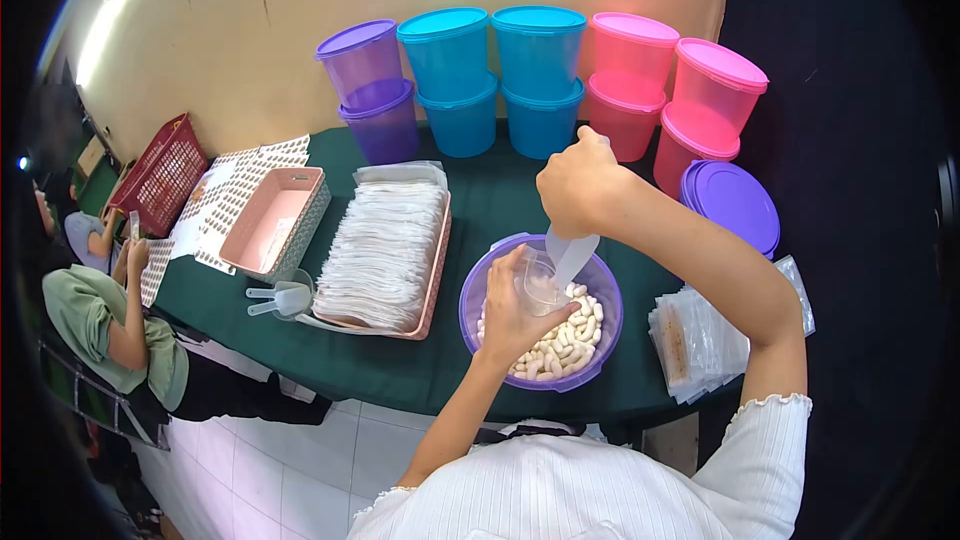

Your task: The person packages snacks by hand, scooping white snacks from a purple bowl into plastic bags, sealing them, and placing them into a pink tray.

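A purple tub (pixel 613 338) holds many pale, oblong, nut-like pieces (pixel 565 350). Over it, my left hand (pixel 508 312) is closed around a clear plastic cup (pixel 538 288), thumb along its near side. My right hand (pixel 583 190) is above and behind the cup, gripping a translucent white scoop (pixel 573 258) by its handle, which the fist mostly hides. The scoop's blade points down and overlaps the cup's mouth in this view.
Lidded tubs (pixel 447 60) in purple, blue and pink stand stacked along the back. Left are a basket of white packets (pixel 385 250), a pink basket (pixel 290 205) and small scoops (pixel 280 298). Right lie purple lids (pixel 735 205) and plastic bags (pixel 695 340). A person (pixel 120 330) sits far left.
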Available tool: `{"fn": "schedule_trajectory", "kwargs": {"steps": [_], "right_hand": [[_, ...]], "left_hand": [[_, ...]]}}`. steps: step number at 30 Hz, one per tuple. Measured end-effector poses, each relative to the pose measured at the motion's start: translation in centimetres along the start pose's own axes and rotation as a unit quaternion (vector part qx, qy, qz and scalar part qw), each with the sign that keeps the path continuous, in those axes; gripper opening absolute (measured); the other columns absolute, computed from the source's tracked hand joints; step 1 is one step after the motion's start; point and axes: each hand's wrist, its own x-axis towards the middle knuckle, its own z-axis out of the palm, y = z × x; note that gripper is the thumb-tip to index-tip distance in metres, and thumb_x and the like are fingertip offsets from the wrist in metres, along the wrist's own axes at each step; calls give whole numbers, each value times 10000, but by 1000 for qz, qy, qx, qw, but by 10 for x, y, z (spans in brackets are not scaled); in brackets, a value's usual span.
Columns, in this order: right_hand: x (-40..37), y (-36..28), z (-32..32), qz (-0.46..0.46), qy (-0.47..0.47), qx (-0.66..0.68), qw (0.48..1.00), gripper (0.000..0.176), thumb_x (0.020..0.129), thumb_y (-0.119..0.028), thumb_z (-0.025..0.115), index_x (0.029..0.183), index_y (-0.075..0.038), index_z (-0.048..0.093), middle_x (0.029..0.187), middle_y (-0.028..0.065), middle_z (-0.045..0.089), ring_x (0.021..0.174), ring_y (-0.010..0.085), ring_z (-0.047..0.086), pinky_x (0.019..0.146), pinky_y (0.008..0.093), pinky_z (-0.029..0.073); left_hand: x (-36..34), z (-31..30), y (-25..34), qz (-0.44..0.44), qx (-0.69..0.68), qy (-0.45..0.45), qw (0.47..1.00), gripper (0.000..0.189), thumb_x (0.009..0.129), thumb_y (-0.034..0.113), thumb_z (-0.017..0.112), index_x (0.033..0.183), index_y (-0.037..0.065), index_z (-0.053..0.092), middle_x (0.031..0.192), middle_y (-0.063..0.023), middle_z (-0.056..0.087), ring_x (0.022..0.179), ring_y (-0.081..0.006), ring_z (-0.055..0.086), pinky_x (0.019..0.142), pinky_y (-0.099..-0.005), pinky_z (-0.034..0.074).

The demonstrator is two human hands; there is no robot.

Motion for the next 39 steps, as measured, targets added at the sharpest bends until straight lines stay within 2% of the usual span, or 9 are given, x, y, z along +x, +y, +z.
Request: {"fn": "schedule_trajectory", "kwargs": {"steps": [5, 10, 15, 21, 23, 25, 30, 34, 39], "right_hand": [[-19, 16, 8, 60, 153, 45, 985, 156, 637, -153, 589, 770, -98, 650, 795, 80, 629, 805, 180, 594, 709, 318, 313], [-29, 33, 65, 81, 278, 9, 957, 121, 609, -145, 602, 711, -89, 633, 718, 63, 618, 728, 157, 572, 705, 314, 318], [-6, -22, 136, -50, 202, 3, 978, 133, 623, -148, 596, 734, -75, 595, 670, 42, 594, 721, 174, 569, 714, 314, 340], [6, -59, 171, -88, 201, 41, 975, 137, 615, -132, 590, 733, -62, 588, 673, 78, 606, 687, 193, 579, 721, 334, 343], [4, -46, 157, -136, 75, 115, 981, 141, 628, -130, 565, 740, -48, 588, 666, 109, 603, 649, 225, 587, 733, 356, 348], [11, -47, 160, -189, 19, 158, 969, 154, 669, -145, 542, 750, -21, 584, 666, 151, 597, 643, 283, 587, 710, 407, 374], [33, -72, 178, -210, 17, 315, 925, 209, 743, -178, 504, 740, 20, 570, 689, 196, 590, 687, 332, 583, 651, 419, 431], [58, -72, 196, -228, -70, 512, 825, 262, 797, -221, 493, 764, 24, 579, 686, 161, 603, 652, 245, 599, 626, 356, 449], [49, -55, 189, -200, -114, 593, 771, 303, 815, -261, 514, 862, 26, 602, 703, 121, 614, 648, 139, 590, 609, 303, 441]], "left_hand": [[0, -1, -1, -26, -10, -14, 1000, 863, 536, 287, 796, 1180, -37, 320, 1014, -158, 432, 970, -283, 442, 830, -379, 381], [-2, -4, -9, -76, -117, 133, 981, 819, 605, 227, 764, 1206, -51, 282, 1099, -160, 339, 1059, -268, 384, 906, -359, 335], [-15, -9, -3, 16, -205, 187, 961, 897, 583, 264, 779, 1247, -20, 247, 1138, -134, 300, 1099, -240, 342, 935, -355, 297], [-15, -78, 43, -58, -377, 177, 907, 1104, 577, 700, 569, 1321, 14, 130, 1245, -168, 317, 1143, -303, 358, 997, -431, 261], [-29, -94, 29, -69, -414, 156, 894, 1105, 543, 734, 554, 1328, 68, 153, 1257, -173, 307, 1144, -310, 355, 995, -470, 249], [-47, -103, 14, -110, -610, 85, 780, 1092, 524, 681, 627, 1319, 93, 163, 1263, -192, 312, 1155, -320, 360, 983, -485, 274], [-84, -105, 3, -184, -657, 136, 718, 1034, 543, 725, 561, 1289, 92, 223, 1196, -153, 365, 1065, -283, 426, 939, -509, 319], [-90, -109, 4, -167, -657, 136, 722, 1020, 543, 733, 557, 1262, 75, 254, 1164, -142, 380, 1045, -259, 437, 928, -478, 344], [-87, -111, 18, -183, -321, 77, 926, 1053, 420, 438, 827, 1236, 55, 283, 1108, -101, 397, 1006, -221, 449, 895, -347, 374]]}}
